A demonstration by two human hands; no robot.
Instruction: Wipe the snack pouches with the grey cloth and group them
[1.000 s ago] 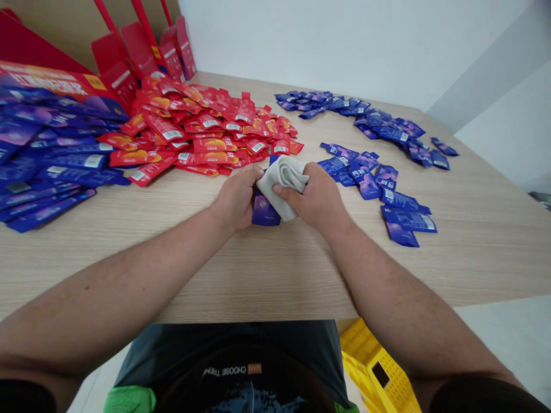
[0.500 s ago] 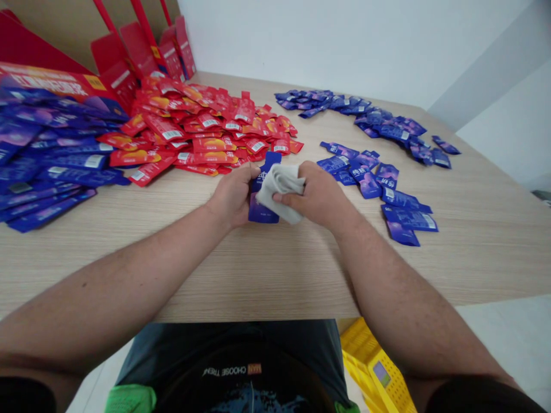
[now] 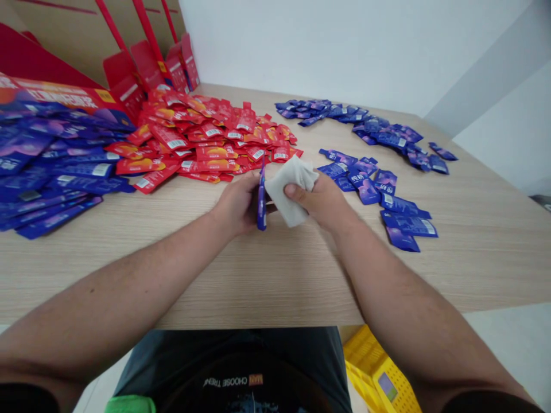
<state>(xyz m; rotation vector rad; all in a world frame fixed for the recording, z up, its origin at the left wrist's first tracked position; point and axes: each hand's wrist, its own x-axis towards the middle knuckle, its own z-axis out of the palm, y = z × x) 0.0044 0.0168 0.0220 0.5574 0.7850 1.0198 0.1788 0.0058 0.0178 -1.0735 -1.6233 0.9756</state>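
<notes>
My left hand (image 3: 236, 203) grips a blue-purple foil sachet (image 3: 261, 198), which stands on edge above the wooden table, so only its narrow side faces me. My right hand (image 3: 318, 201) is shut on a crumpled white cloth (image 3: 290, 189), holding it just right of the sachet. The cloth is close to the sachet, and I cannot tell whether they touch. Red foil sachets (image 3: 215, 152) lie heaped just beyond my left hand, and a looser group of blue sachets (image 3: 365, 189) lies beyond my right hand.
A large pile of blue sachets (image 3: 55, 166) lies at the far left, with red card displays (image 3: 146, 63) behind it. More blue sachets (image 3: 365, 123) spread along the far side of the table (image 3: 258, 287). A yellow plastic crate (image 3: 374, 367) stands on the floor below the right edge.
The blue sachet has turned from lying flat toward me to standing edge-on. The cloth has moved off its face to the right, and my hands have drawn slightly apart.
</notes>
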